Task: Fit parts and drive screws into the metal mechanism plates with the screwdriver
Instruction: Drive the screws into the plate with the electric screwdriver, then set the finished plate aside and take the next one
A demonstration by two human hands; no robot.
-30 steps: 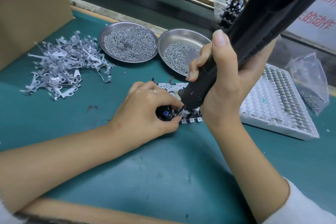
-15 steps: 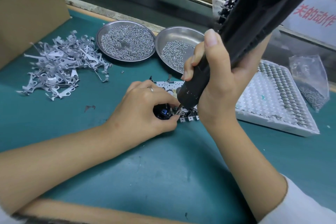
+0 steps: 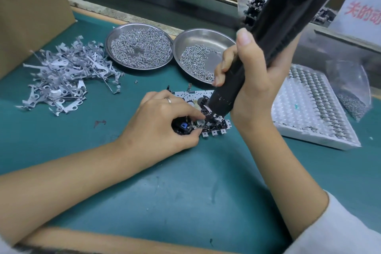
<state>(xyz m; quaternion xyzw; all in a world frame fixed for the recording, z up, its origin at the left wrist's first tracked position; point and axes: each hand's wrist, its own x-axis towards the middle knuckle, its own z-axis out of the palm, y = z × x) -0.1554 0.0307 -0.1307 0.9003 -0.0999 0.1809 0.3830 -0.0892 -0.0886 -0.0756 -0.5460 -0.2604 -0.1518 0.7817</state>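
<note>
A metal mechanism plate (image 3: 192, 95) with black and blue parts lies on the green mat in the middle. My left hand (image 3: 162, 121) pinches its near left end, fingers closed around the black and blue part. My right hand (image 3: 247, 80) grips a long black electric screwdriver (image 3: 274, 24), tilted up to the right, its tip down on the plate just right of my left fingertips. The tip itself is hidden among the parts.
Two steel dishes stand behind: one with springs (image 3: 139, 46), one with screws (image 3: 201, 52). A pile of stamped metal levers (image 3: 61, 76) lies left, a cardboard box (image 3: 31, 6) far left. A white parts tray (image 3: 309, 107) and plastic bag (image 3: 350, 93) sit right.
Both hands stay on the plate and screwdriver. The view has shifted slightly; the screwdriver's tip remains on the same spot of the plate.
</note>
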